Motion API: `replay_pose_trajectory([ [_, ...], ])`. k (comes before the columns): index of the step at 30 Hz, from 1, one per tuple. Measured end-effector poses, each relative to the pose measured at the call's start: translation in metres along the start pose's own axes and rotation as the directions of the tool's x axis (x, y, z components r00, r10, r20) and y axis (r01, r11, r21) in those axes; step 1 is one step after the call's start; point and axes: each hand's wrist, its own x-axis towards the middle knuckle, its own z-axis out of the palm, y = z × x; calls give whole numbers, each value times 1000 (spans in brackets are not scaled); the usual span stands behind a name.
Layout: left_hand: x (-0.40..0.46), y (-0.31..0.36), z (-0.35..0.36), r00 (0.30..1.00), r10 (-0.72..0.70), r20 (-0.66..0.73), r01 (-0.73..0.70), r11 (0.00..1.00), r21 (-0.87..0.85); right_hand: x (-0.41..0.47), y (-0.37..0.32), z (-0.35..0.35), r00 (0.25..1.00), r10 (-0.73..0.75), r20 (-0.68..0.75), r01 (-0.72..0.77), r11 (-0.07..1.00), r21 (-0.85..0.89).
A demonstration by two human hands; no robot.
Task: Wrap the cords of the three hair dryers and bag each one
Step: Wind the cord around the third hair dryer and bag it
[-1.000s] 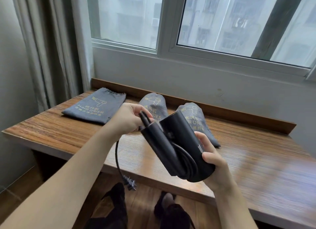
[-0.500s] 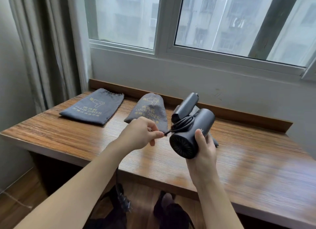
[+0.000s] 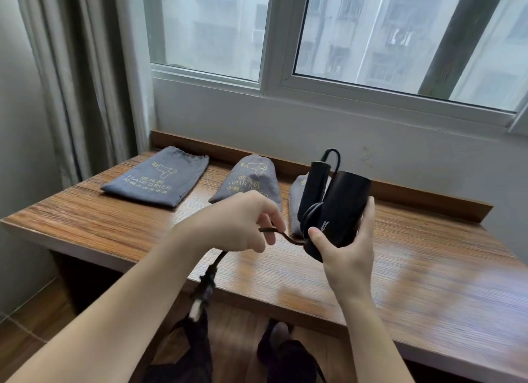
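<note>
My right grip (image 3: pixel 344 247) clasps the black hair dryer (image 3: pixel 338 211) by its barrel, above the worktop (image 3: pixel 414 268), handle folded alongside with cord loops around it. My left grip (image 3: pixel 243 222) pinches the cord (image 3: pixel 281 235) just beside the dryer; the plug (image 3: pixel 204 287) dangles below it. Beyond my grips lie three grey bags: a flat bag (image 3: pixel 157 178), a middle bag (image 3: pixel 251 179), and a third bag (image 3: pixel 297 202) partly behind the dryer.

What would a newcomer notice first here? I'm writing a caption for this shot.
A black hair dryer, folded, held up over the wooden table in the right hand, while the left hand pinches its cord, the plug dangling below. Behind lie three grey bags in a row under the window.
</note>
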Motion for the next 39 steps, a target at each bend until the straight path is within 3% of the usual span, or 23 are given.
replay_pose_trajectory([
  [4,-5,7,-13,976,102,-193,-98,995,31,7,-1,-15,976,70,204,-66,997,-29],
  [8,-3,4,-22,943,180,-280,-149,981,127,9,-9,-30,856,199,476,-213,977,-26],
  [11,-3,-2,-24,951,180,-250,-134,973,188,7,-14,-37,749,224,623,-279,960,-10],
  [19,-3,-15,-28,988,156,-2,-156,985,-68,9,-13,-44,487,132,864,-440,891,112],
  [26,6,-34,-31,958,263,117,-188,879,-438,4,-8,-38,416,-1,909,-532,810,245],
  [29,6,-38,-29,958,271,99,-185,841,-509,2,-8,-36,415,-12,910,-541,800,258],
  [33,1,-28,-37,969,230,-89,-246,928,-280,5,-9,-34,502,125,856,-472,869,150],
  [36,-6,-16,-46,947,225,-231,-283,924,-257,6,-1,-25,656,297,694,-477,876,76],
  [39,-17,-4,-47,953,238,-188,-292,891,-349,4,9,-10,792,390,470,-487,868,100],
])
